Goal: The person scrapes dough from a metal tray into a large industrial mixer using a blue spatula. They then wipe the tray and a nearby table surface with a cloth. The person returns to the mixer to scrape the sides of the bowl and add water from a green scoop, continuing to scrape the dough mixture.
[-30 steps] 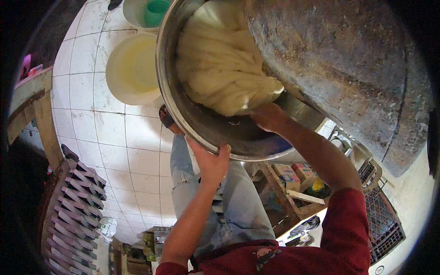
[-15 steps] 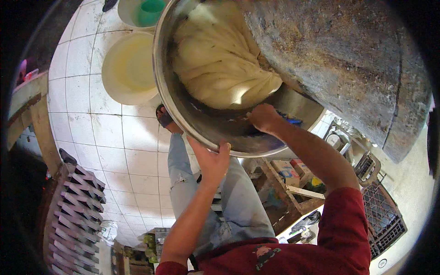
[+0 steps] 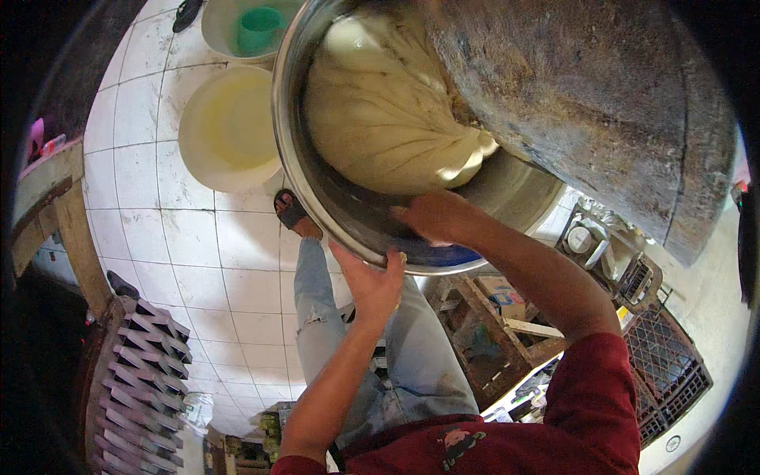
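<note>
A large steel mixing bowl (image 3: 286, 150) is in front of me, tilted, with a big mass of pale dough (image 3: 380, 119) inside. My left hand (image 3: 370, 277) grips the near rim, its thumb over the edge. Inside the bowl, my right hand (image 3: 435, 218) is closed by the near wall, just below the dough. Its fingertips are hidden, so what it holds cannot be made out. A saturated blue patch (image 3: 455, 256) shows beneath this hand against the wall; its kind is unclear.
A big worn grey mixer body (image 3: 586, 103) overhangs the bowl's right side. To the left, a pale tub (image 3: 226, 131) of yellowish liquid and another with a green container (image 3: 260, 30) stand on white tiles. A wooden shelf (image 3: 507, 348) and a black crate (image 3: 673, 380) are at right.
My right hand has moved left and slightly down along the bowl's inner wall. The blue patch now appears lower and farther left. My left hand still grips the rim.
</note>
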